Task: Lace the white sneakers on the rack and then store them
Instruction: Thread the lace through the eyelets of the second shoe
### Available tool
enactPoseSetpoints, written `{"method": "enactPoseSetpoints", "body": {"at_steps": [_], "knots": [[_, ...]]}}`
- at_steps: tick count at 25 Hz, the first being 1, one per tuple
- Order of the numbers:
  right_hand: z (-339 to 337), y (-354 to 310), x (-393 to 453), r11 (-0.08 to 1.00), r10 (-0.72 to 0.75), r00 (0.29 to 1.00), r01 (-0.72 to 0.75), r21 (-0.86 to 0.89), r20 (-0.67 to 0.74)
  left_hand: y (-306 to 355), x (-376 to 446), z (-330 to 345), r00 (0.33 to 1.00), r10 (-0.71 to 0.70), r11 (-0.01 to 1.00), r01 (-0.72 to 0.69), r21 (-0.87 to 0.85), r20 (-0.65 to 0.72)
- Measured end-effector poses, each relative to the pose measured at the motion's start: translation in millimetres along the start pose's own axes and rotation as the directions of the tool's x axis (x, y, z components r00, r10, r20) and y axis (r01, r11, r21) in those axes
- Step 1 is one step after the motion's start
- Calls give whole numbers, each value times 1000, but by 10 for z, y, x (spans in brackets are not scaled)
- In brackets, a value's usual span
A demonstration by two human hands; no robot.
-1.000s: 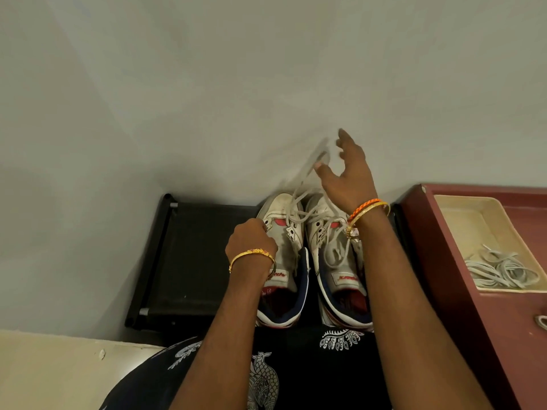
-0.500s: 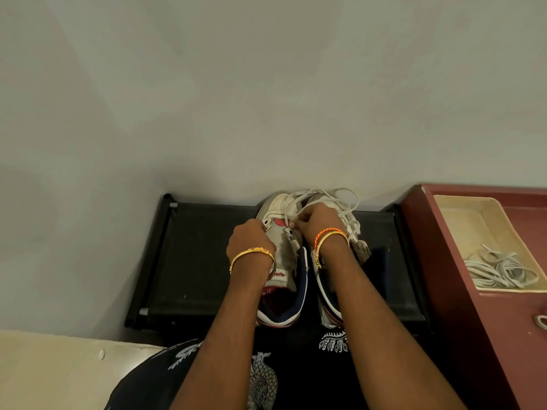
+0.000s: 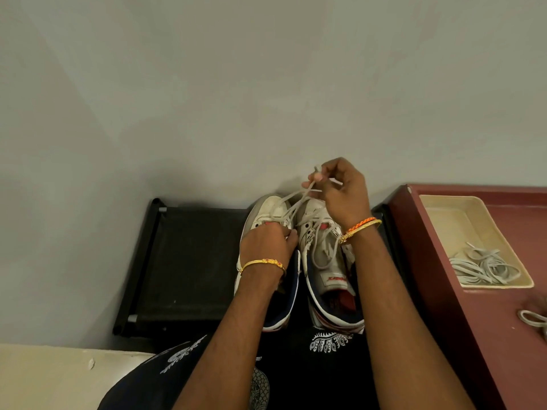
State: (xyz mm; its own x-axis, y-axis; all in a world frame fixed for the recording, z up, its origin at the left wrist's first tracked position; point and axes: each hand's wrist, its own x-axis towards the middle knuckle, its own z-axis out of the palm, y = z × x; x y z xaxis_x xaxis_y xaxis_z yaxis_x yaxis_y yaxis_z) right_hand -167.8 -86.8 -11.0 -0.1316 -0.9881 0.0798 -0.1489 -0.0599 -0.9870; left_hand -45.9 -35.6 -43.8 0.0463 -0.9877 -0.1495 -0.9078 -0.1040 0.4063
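Note:
Two white sneakers with navy and red trim stand side by side on a black rack [image 3: 189,261], toes toward the wall. My left hand [image 3: 265,244] grips the left sneaker [image 3: 270,208] at its eyelets and covers its middle. My right hand [image 3: 340,190] is raised above the toes and pinches the end of a grey-white lace [image 3: 296,202] that runs down to the left sneaker. The right sneaker [image 3: 325,261] carries a loose lace looped over its tongue.
The grey wall rises straight behind the rack. A dark red cabinet [image 3: 444,291] stands at the right, and on it a cream tray [image 3: 438,214] holds several spare laces [image 3: 485,266]. Another lace [image 3: 532,318] lies at the right edge. My dark clothing fills the foreground.
My right hand dropped from near the wall to the sneakers' eyelets, then rose again, drawing the lace end up. My left hand stayed on the left sneaker.

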Motion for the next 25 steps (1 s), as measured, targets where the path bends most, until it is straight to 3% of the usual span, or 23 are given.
{"method": "enactPoseSetpoints", "body": {"at_steps": [3, 5, 7, 8, 9, 10, 12, 14, 15, 18, 22, 25], "knots": [[-91, -253, 35, 973, -136, 983, 156, 167, -125, -6, 28, 9, 1000, -13, 999, 13, -40, 1], [-107, -196, 43, 971, -66, 955, 128, 200, -289, -12, 19, 25, 1000, -18, 997, 18, -75, -1], [-151, -1, 44, 995, 23, 902, -60, -74, -430, -38, 21, 52, 997, -64, 982, 56, -180, -38], [-165, 107, 25, 930, 40, 896, -195, -312, -442, -55, 34, 58, 992, -105, 967, 87, -239, -64], [-154, 202, -5, 815, 33, 914, -258, -518, -403, -68, 49, 62, 987, -144, 952, 118, -281, -75], [-110, 251, -47, 719, 2, 944, -230, -656, -329, -72, 65, 68, 983, -176, 942, 151, -299, -60], [59, 272, -100, 667, -27, 998, -30, -744, -65, -63, 85, 81, 977, -212, 932, 199, -302, -9], [241, 325, -109, 599, 92, 974, 111, -793, 206, -44, 104, 85, 969, -245, 913, 236, -333, 13], [316, 359, -108, 519, 183, 946, 138, -844, 267, -44, 120, 91, 965, -262, 897, 254, -361, 25], [410, 431, -70, 368, 285, 935, 99, -924, 214, -63, 177, 117, 952, -300, 864, 296, -407, 54], [388, 407, -64, 341, 243, 954, 87, -936, 177, -35, 185, 158, 939, -344, 874, 315, -369, -16], [277, 232, -133, 389, 186, 965, 101, -916, 185, 3, 150, 153, 929, -361, 880, 312, -357, -77]]}}
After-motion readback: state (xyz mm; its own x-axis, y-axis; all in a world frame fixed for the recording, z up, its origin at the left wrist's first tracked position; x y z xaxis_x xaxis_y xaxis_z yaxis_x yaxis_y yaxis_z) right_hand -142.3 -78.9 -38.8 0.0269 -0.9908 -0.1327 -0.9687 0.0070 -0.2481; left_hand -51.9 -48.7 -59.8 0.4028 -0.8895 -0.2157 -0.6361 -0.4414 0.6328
